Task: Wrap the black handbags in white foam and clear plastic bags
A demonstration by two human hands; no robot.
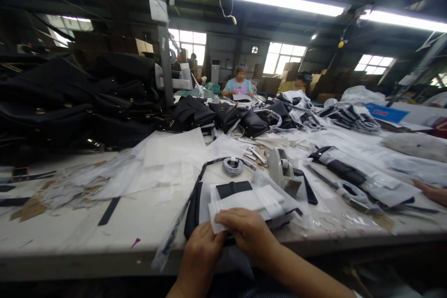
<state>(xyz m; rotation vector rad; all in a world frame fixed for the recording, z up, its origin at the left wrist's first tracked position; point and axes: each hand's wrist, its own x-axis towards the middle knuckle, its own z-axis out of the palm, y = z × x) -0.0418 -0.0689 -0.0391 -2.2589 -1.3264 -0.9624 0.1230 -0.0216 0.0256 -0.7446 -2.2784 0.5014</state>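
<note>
A black handbag (193,212) lies at the table's front edge, partly covered with white wrapping paper (258,200). My right hand (249,233) closes its fingers on the paper's near left corner. Close beside it, my left hand (202,247) is curled at the same corner, against the bag's front; its fingertips are partly hidden. A strap (200,177) in clear wrap runs out from the bag's left side, and a wrapped ring-shaped coil (232,166) sits just behind it. To the right of the bag stands a grey tape dispenser (279,167).
Black bags (70,98) are heaped at the back left, with more along the table's middle. White sheets (171,149) and paper scraps (77,186) spread leftward. Another partly wrapped bag (345,172) lies right, near another person's hand (431,192). A metal post (165,56) rises behind.
</note>
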